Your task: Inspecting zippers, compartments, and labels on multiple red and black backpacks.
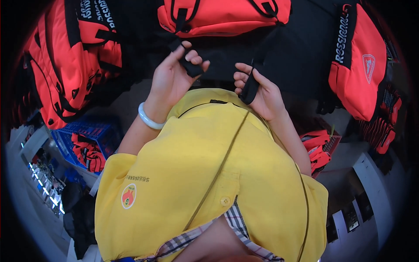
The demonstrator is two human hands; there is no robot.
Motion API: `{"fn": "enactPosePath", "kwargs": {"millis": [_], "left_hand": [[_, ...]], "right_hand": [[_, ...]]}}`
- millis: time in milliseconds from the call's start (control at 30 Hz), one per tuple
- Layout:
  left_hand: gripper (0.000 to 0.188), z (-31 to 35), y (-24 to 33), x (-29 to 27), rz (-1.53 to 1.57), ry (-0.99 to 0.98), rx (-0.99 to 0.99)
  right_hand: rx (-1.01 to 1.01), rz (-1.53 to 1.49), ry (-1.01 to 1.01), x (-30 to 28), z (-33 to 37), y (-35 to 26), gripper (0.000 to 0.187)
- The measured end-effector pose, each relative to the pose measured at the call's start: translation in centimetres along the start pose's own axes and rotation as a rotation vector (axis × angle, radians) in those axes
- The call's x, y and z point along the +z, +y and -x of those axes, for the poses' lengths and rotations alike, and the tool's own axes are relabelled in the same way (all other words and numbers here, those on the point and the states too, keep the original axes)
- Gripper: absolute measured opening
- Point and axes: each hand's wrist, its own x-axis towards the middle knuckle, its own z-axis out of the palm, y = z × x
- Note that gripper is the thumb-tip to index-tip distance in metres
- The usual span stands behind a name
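Observation:
A red bag with black straps (227,18) lies on the black-covered table (301,56) at the far middle. My left hand (176,70) is closed around a black webbing strap (190,67) that comes from the left part of this bag. In my right hand (266,94), the fingers are wrapped round another black strap (249,87), which runs up toward the bag's right side. Both hands are held apart in front of my body, near the table's edge. The strap ends are partly hidden by my fingers.
Red and black bags (65,70) are piled at the left, and another red and black bag (355,78) is at the right. Below the table, a blue crate (109,133) on the left holds red pieces. More red pieces (318,150) sit low on the right.

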Motion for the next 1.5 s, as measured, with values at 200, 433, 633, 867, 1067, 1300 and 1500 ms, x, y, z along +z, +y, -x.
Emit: {"fn": "enactPosePath", "kwargs": {"millis": [200, 433, 633, 867, 1067, 1300, 1500], "left_hand": [[0.025, 0.7, -2.7, 1.1, -0.148, 0.074, -0.147], [0.025, 0.4, -2.2, 1.8, -0.148, 0.062, -0.098], [0.023, 0.4, -2.6, 2.0, 0.019, 0.124, -0.187], [0.014, 0.1, -2.7, 1.2, 0.192, 0.194, -0.211], [0.023, 0.3, -2.5, 1.2, -0.029, 0.308, -0.169], [0.021, 0.4, -2.0, -0.6, -0.273, 0.295, -0.155], [0.052, 1.2, -1.1, -1.4, -0.434, 0.234, -0.064]], "right_hand": [[-0.089, -0.102, 0.108, 0.6, -0.4, 0.4, 0.037], [-0.108, -0.08, 0.272, 0.5, -0.4, 0.4, 0.031], [-0.117, 0.0, 0.365, 1.1, -0.1, 0.3, 0.031], [-0.088, 0.013, 0.37, -0.1, 0.0, 0.1, 0.031], [-0.037, 0.249, 0.116, 2.0, 0.2, 0.5, 0.043], [-0.04, 0.363, -0.056, 0.5, 0.5, -0.2, 0.046], [0.065, 0.694, -0.039, 0.8, 1.0, -1.3, 0.041]]}}
